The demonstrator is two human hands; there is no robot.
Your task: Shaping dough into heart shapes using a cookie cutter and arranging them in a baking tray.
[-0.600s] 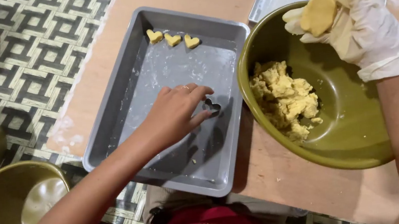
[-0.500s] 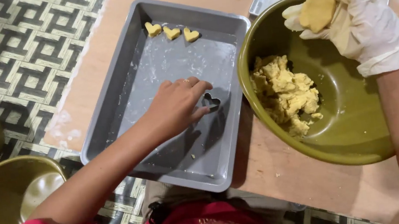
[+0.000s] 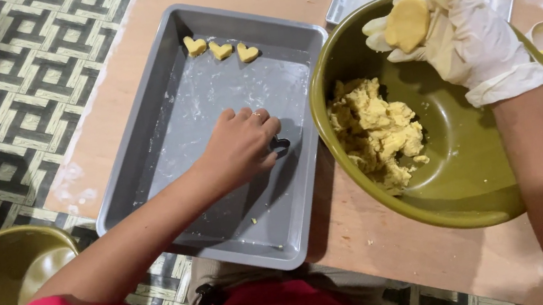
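Left hand (image 3: pixel 239 146) is pressing on the grey tray (image 3: pixel 162 118), grip lying narrow over a dark heart cutter (image 3: pixel 279 146) at its 3 o'clock. Gloved right hand (image 3: pixel 458 30) is holding a dough disc (image 3: pixel 407 23) above the green bowl (image 3: pixel 459 197), 12 o'clock of the dough lump (image 3: pixel 373 128).

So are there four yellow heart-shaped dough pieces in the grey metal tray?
No, only three heart-shaped dough pieces sit in the grey metal tray.
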